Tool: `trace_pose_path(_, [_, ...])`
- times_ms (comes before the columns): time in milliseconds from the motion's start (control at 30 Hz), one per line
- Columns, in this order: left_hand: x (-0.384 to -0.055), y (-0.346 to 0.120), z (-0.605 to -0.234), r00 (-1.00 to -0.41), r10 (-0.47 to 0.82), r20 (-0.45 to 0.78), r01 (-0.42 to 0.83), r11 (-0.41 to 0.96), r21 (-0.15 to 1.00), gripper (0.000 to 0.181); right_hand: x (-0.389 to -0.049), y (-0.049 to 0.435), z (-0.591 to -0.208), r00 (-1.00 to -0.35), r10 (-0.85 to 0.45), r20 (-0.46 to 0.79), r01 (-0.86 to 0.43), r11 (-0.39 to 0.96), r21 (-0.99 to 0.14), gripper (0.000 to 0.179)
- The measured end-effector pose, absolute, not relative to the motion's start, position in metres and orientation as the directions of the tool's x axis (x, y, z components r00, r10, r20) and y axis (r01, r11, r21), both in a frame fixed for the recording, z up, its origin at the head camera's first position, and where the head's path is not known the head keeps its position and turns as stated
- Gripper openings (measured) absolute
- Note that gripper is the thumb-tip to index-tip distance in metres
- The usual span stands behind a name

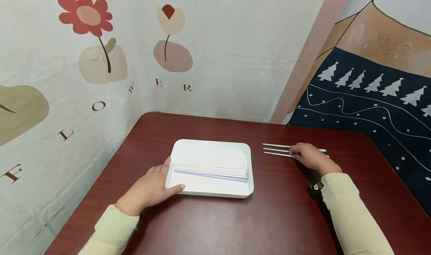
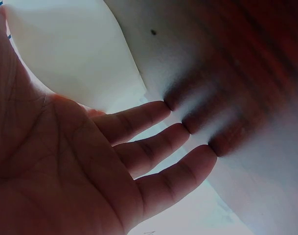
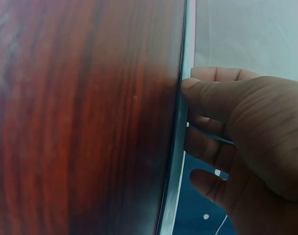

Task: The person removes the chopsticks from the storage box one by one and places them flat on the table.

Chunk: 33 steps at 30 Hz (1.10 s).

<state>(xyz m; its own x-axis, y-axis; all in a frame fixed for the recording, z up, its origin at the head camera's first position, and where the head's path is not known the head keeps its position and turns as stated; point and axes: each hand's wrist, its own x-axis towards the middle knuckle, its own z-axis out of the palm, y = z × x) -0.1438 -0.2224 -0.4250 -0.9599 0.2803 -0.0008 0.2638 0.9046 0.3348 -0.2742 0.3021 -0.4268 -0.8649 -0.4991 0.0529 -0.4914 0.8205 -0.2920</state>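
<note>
A shallow white tray [image 1: 208, 150] stands at the middle of the table. Several slim pale chopsticks [image 1: 210, 172], some lavender, lie side by side across it. My left hand [image 1: 148, 185] rests at the tray's left end, its thumb over the front rim. In the left wrist view, straight fingers [image 2: 171, 178] reach down beside the tray's outer wall [image 2: 70, 49]. To the right of the tray, three more chopsticks lie roughly parallel. My right hand [image 1: 309, 157] pinches the nearest chopstick [image 1: 277, 154] between thumb and fingers and hides parts of all three.
The dark red-brown table [image 1: 215, 225] extends around the tray. A white cloth with flowers [image 1: 229, 60] hangs behind and to the left. At the right hangs a navy cloth [image 1: 357, 105] with white trees. A black wrist device [image 1: 315, 188] sits at the right cuff.
</note>
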Motion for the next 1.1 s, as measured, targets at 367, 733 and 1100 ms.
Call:
trace_pose_path(367, [-0.144, -0.224, -0.427, -0.961, 0.276, -0.004, 0.259, 0.908, 0.330, 0.105, -0.274, 0.296, -0.421, -0.865, -0.500, 0.045, -0.488, 0.817, -0.308, 0.013])
trace_pose_path(733, [-0.144, -0.224, -0.427, -0.964, 0.267, -0.017, 0.246, 0.911, 0.331, 0.106, -0.280, 0.254, -0.403, -0.849, -0.524, 0.065, -0.509, 0.780, -0.363, 0.009])
trace_pose_path(1100, [-0.144, -0.223, -0.426, -0.962, 0.273, -0.012, 0.254, 0.909, 0.330, 0.106, -0.287, 0.183, -0.393, -0.831, -0.555, 0.041, -0.519, 0.745, -0.419, 0.007])
